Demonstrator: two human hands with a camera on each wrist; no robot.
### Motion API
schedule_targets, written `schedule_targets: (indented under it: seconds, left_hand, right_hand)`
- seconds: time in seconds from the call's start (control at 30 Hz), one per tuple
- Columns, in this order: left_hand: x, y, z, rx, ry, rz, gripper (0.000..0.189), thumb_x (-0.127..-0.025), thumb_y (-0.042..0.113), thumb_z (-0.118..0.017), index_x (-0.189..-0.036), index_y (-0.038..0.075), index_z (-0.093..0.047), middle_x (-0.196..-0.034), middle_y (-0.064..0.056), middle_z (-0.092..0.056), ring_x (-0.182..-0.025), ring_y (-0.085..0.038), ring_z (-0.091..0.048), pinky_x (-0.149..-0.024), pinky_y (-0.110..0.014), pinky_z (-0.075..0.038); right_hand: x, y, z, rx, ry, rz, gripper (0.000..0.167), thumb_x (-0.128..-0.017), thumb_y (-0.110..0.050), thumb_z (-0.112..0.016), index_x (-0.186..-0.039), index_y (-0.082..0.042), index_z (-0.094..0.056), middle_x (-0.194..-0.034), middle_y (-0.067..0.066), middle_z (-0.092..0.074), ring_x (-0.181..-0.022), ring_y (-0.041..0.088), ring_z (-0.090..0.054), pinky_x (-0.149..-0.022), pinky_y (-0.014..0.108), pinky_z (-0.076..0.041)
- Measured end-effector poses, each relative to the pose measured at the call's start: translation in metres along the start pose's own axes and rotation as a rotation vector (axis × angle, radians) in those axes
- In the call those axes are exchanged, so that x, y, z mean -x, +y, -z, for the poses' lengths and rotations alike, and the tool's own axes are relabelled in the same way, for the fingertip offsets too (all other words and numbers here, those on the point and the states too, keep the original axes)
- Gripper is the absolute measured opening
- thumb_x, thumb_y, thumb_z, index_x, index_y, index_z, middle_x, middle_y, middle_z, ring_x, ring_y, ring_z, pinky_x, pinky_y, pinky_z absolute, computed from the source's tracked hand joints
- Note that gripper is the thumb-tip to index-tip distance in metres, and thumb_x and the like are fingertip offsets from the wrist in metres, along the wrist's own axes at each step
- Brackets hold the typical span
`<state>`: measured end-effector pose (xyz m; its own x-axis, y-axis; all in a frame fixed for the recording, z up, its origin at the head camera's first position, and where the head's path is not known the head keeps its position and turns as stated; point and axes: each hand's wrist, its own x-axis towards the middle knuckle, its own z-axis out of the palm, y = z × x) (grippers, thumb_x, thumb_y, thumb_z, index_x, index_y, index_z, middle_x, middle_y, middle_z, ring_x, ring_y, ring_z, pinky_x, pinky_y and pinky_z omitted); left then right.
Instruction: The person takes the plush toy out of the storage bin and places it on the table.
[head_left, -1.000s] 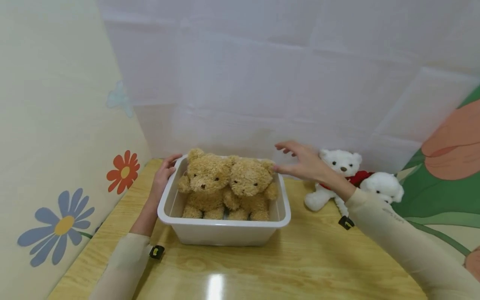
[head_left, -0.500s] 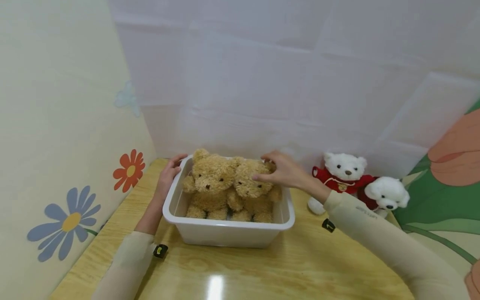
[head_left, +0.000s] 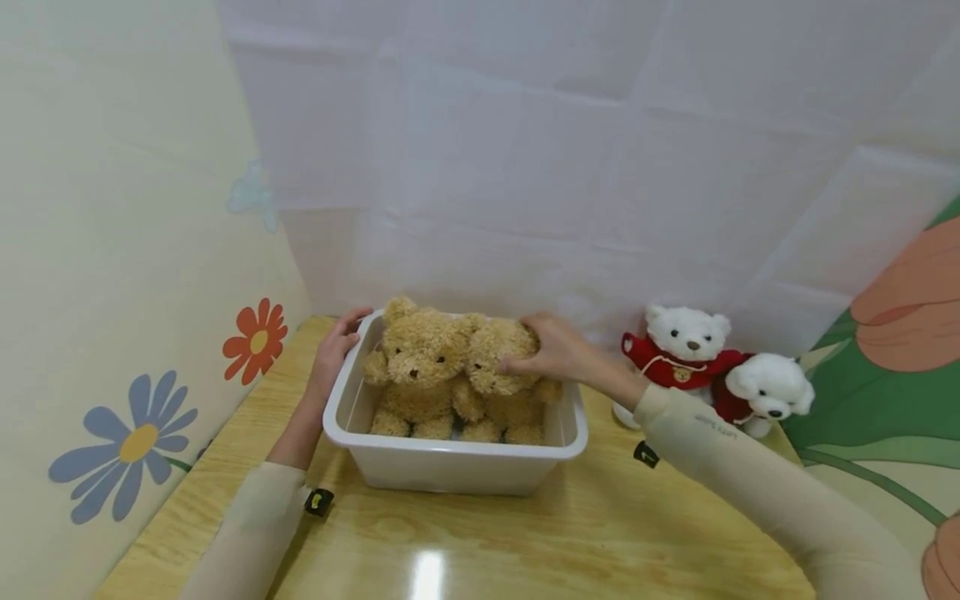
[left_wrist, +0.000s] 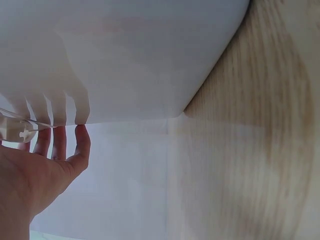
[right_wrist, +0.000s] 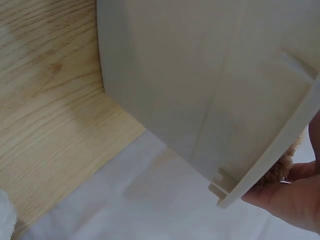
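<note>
Two curly tan teddy bears sit side by side in a white plastic tub (head_left: 453, 471). My right hand (head_left: 561, 348) grips the head of the right teddy bear (head_left: 495, 343), thumb across its face and fingers behind its ear, covering one eye. In the right wrist view that hand (right_wrist: 295, 200) shows beyond the tub's rim, with brown fur (right_wrist: 280, 170) beside the fingers. The left teddy bear (head_left: 423, 346) leans against its neighbour. At the tub's left back rim my left hand (head_left: 330, 358) rests with extended fingers; the left wrist view has its fingertips (left_wrist: 81, 131) against the outer wall.
Right of the tub, a white teddy bear (head_left: 686, 337) in a red hoodie sits beside a white plush dog (head_left: 772, 387). The tub stands on a wood-grain table (head_left: 480, 542), with a pale cloth (head_left: 487, 167) hanging behind.
My right hand has come left and down from beside the tub onto the right teddy bear's head and closed round it. The left hand has stayed at the rim; the camera view has shifted slightly.
</note>
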<state>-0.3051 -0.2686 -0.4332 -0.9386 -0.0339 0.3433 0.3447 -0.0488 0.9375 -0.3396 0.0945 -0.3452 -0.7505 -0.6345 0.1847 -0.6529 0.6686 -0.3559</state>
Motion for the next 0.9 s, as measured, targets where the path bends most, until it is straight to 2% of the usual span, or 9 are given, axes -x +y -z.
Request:
schedule_targets:
  seconds: [0.13, 0.27, 0.4, 0.57, 0.67, 0.9]
  left_hand:
    - [0.0012, -0.0019, 0.0007, 0.016, 0.008, -0.002, 0.048, -0.106, 0.006, -0.030, -0.152, -0.007, -0.038, -0.143, -0.030, -0.043, -0.107, -0.013, -0.057, -0.085, -0.022, -0.048]
    - [0.0013, -0.0018, 0.0010, 0.007, 0.017, 0.000, 0.048, -0.106, 0.007, -0.030, -0.152, -0.007, -0.038, -0.142, -0.030, -0.043, -0.108, -0.013, -0.056, -0.086, -0.022, -0.048]
    - [-0.0001, -0.0007, 0.0011, -0.010, 0.021, 0.005, 0.049, -0.105, 0.006, -0.030, -0.151, -0.007, -0.038, -0.143, -0.031, -0.043, -0.106, -0.011, -0.056, -0.085, -0.021, -0.047]
    - [-0.0016, 0.0015, 0.0008, -0.004, 0.017, 0.015, 0.049, -0.105, 0.003, -0.030, -0.151, -0.008, -0.037, -0.144, -0.032, -0.042, -0.104, -0.010, -0.057, -0.084, -0.021, -0.047]
    - [-0.0013, 0.0035, -0.0001, 0.007, 0.016, 0.023, 0.048, -0.105, 0.004, -0.030, -0.152, -0.007, -0.037, -0.144, -0.031, -0.042, -0.104, -0.010, -0.057, -0.084, -0.021, -0.047]
    - [0.0016, 0.0050, -0.0040, -0.012, 0.030, 0.021, 0.048, -0.105, 0.004, -0.030, -0.151, -0.007, -0.039, -0.144, -0.032, -0.043, -0.108, -0.012, -0.055, -0.086, -0.021, -0.046]
  right_hand:
    - [-0.0010, -0.0020, -0.0046, -0.008, 0.018, 0.005, 0.049, -0.080, -0.052, -0.083, -0.090, -0.009, -0.061, -0.082, 0.005, -0.057, -0.073, 0.021, -0.052, -0.066, 0.038, -0.044]
    - [0.0007, -0.0041, -0.0082, -0.006, 0.038, -0.016, 0.053, -0.080, -0.051, -0.082, -0.105, -0.007, -0.065, -0.098, 0.007, -0.061, -0.087, 0.023, -0.056, -0.073, 0.040, -0.048]
    - [0.0023, -0.0069, -0.0089, -0.027, 0.042, -0.043, 0.057, -0.082, -0.049, -0.080, -0.114, -0.004, -0.064, -0.105, 0.010, -0.059, -0.089, 0.024, -0.054, -0.073, 0.040, -0.047]
    - [0.0035, -0.0077, -0.0085, -0.059, 0.056, -0.054, 0.059, -0.082, -0.045, -0.079, -0.118, -0.001, -0.063, -0.109, 0.012, -0.059, -0.088, 0.024, -0.053, -0.070, 0.040, -0.046]
    - [0.0028, -0.0059, -0.0090, -0.079, 0.074, -0.045, 0.054, -0.082, -0.041, -0.080, -0.115, -0.001, -0.065, -0.107, 0.012, -0.060, -0.087, 0.024, -0.054, -0.070, 0.040, -0.046]
    - [0.0032, -0.0017, -0.0096, -0.113, 0.110, -0.041, 0.055, -0.080, -0.034, -0.082, -0.120, 0.001, -0.066, -0.110, 0.012, -0.064, -0.093, 0.025, -0.058, -0.078, 0.042, -0.049]
